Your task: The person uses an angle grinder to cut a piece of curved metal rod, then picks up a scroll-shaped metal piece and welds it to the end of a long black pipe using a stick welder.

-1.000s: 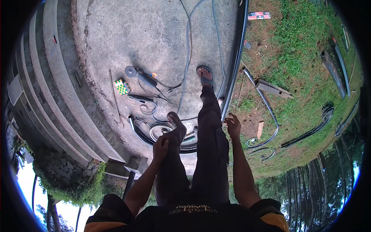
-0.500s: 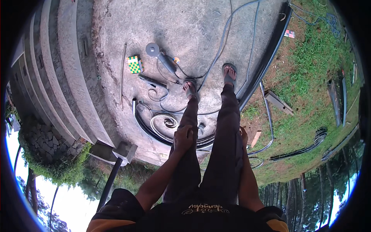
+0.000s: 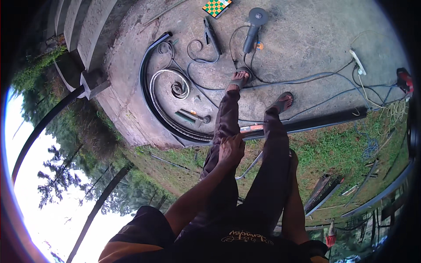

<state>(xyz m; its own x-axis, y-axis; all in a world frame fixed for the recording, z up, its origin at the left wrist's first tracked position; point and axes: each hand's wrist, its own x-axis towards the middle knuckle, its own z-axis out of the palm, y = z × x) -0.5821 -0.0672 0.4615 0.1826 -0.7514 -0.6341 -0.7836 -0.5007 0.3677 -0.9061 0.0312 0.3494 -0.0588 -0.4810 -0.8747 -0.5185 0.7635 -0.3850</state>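
My left hand [image 3: 230, 151] has its fingers curled on my left trouser leg [image 3: 226, 118]. My right hand [image 3: 293, 161] hangs along the outer side of my right leg, its fingers mostly hidden. Around my sandalled feet on the concrete lie an angle grinder [image 3: 249, 38], a black welding electrode holder [image 3: 211, 37], a green-and-yellow checkered box [image 3: 215, 6] and grey cables [image 3: 298, 81]. Left of my legs are a coiled metal scroll [image 3: 154, 79] inside a curved black tube [image 3: 144, 92] and a small hammer-like tool [image 3: 205, 119].
Concrete steps [image 3: 94, 30] rise at the upper left, above a post [image 3: 52, 118]. A long dark metal bar [image 3: 326, 117] edges the lawn [image 3: 324, 153], where more metal pieces [image 3: 323, 193] lie. A white power strip [image 3: 357, 61] and a red-and-black machine [image 3: 404, 81] are at the right.
The view has swung round, so tools and scroll sit higher and the steps shrink to the upper left. My left foot has stepped forward, and my left hand stays on that leg.
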